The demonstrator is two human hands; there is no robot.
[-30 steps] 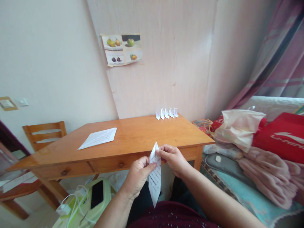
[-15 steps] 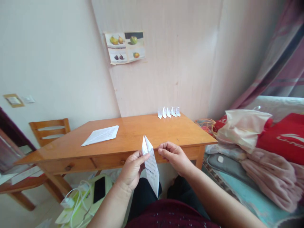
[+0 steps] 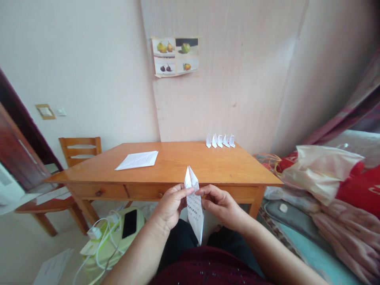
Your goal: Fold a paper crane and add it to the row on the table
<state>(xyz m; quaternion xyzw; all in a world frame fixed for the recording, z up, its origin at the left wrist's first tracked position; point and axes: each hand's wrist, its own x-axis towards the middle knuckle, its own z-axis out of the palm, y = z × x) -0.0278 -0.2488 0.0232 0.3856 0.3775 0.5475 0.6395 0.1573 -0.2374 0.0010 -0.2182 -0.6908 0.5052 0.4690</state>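
Observation:
A long, narrow piece of folded paper point(image 3: 194, 206), printed with text and pointed at both ends, is held upright over my lap. My left hand point(image 3: 173, 204) pinches its left side, thumb across the front. At its right edge, the thumb and fingers of my right hand point(image 3: 218, 206) close on the paper. Several small folded paper figures point(image 3: 220, 141) stand in a row at the back right of the wooden table point(image 3: 178, 158). Toward the table's left lies a stack of printed sheets point(image 3: 138, 160).
A chair point(image 3: 80, 150) stands behind the table's left end. Below, a pale green box point(image 3: 133, 233) carries a phone point(image 3: 130, 223) and white cables. To the right, a bed point(image 3: 285, 237) holds a white plastic bag point(image 3: 320, 166) and a pink blanket point(image 3: 341, 233). Fruit pictures point(image 3: 175, 56) hang on the wall.
My right hand has moved in from beside the paper and now grips its right edge. The left hand keeps its pinch. The camera view has turned a little to the left.

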